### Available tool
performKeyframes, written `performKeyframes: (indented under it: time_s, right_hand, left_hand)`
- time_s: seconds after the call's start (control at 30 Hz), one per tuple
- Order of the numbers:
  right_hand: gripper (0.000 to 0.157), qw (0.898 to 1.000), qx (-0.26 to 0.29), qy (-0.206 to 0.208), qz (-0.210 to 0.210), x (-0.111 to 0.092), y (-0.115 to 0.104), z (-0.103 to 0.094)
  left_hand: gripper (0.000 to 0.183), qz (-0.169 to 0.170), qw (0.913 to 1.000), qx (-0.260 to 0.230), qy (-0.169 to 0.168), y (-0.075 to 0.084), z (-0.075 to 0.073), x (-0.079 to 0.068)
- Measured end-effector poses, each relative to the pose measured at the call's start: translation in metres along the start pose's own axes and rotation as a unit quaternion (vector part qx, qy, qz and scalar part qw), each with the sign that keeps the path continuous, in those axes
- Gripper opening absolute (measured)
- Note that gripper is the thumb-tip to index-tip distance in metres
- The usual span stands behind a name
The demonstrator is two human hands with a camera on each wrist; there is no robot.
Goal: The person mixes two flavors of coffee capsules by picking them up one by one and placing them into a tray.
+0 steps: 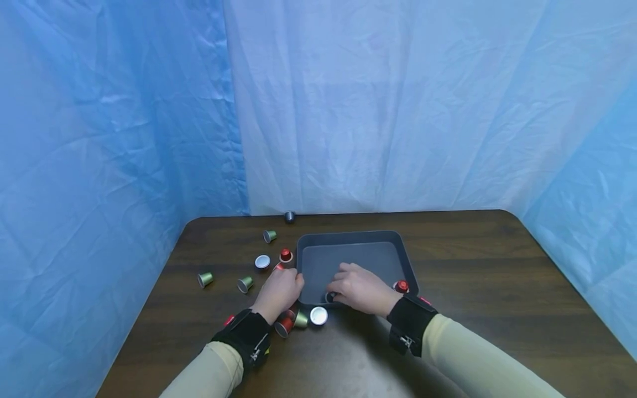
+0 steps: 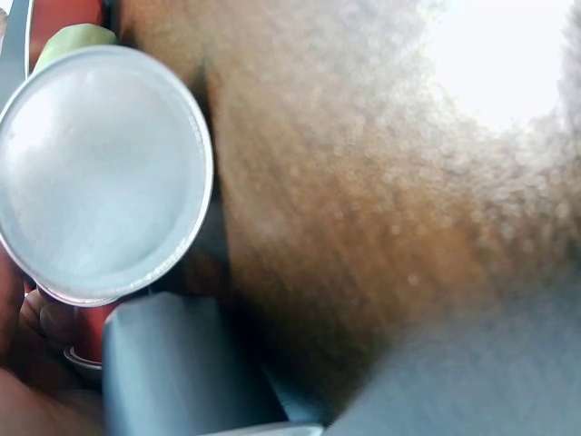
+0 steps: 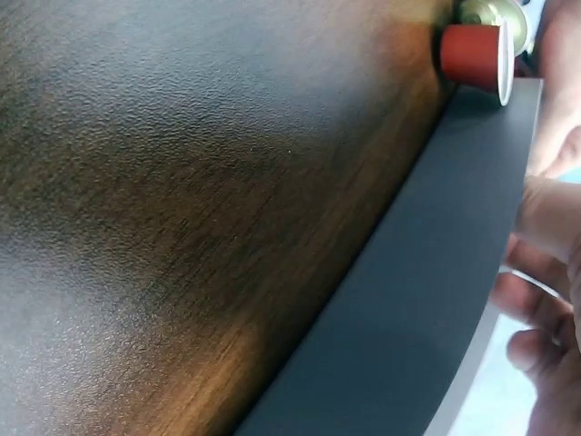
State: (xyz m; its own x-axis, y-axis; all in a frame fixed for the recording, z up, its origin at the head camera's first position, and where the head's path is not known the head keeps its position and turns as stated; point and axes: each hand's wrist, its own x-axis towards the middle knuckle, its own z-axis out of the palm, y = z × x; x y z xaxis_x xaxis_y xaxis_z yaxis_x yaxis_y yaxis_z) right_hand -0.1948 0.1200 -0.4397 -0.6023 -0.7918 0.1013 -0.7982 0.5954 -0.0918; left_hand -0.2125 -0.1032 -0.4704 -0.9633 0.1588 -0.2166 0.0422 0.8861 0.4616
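One dark capsule (image 1: 329,297), right hand (image 1: 361,287) nearer
That hand is pinching it at 8 o'clock; left hand (image 1: 280,291): hold unclear.

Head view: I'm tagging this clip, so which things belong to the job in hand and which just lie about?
Likely in the job: tray, near dark capsule at the right hand, red capsule inside the tray.
Lying about, involvement uncertain: three green capsules left of the tray, far dark capsule on the table.
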Motion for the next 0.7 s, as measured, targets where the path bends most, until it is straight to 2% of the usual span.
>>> performKeyframes:
  time_s: [0.5,0.7]
  right_hand:
    - [0.026,0.999,-0.031,-0.001,-0.009,-0.0029,0.0005,0.005]
    - [0.031,1.0,-0.02,0.005,-0.013,-0.005,-0.0003,0.0037]
  left_hand:
    - [0.027,0.003,1.0,0.001,0.003,-0.0029,0.0013,0.0011]
    - [0.027,0.007,1.0,0.002,0.003,-0.0051,0.0012,0.0012]
